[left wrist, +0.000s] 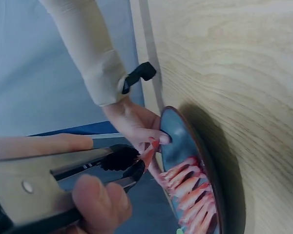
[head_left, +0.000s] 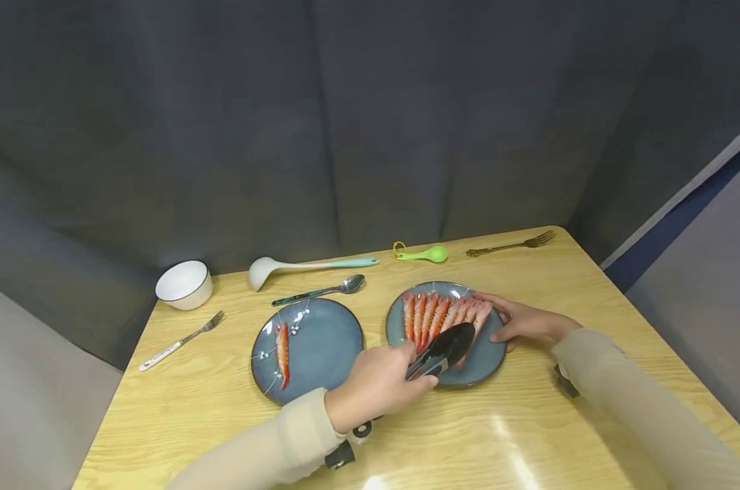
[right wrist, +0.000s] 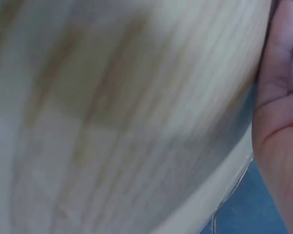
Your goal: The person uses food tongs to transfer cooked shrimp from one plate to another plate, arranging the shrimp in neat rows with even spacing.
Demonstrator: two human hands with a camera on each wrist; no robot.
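My left hand (head_left: pixel 378 381) grips black-tipped metal tongs (head_left: pixel 448 347) above the right blue plate (head_left: pixel 486 364). In the left wrist view, the tongs' tips (left wrist: pixel 122 158) pinch a red-and-white shrimp (left wrist: pixel 149 152). Several more shrimp (head_left: pixel 431 316) lie side by side in a row on that plate. Its right rim is held by my right hand (head_left: pixel 529 322), thumb over the top; the right wrist view shows only part of this hand (right wrist: pixel 281 122). On the left blue plate (head_left: pixel 327 347) lies one shrimp (head_left: pixel 282 355).
Behind the plates lie a white ladle (head_left: pixel 262 270), a spoon (head_left: pixel 351 284), a green measuring spoon (head_left: pixel 433 254) and a bronze fork (head_left: pixel 538 239). A white bowl (head_left: pixel 186 286) and a white-handled fork (head_left: pixel 164 352) are at the left. Dark curtain (head_left: pixel 370 136) borders the table's back.
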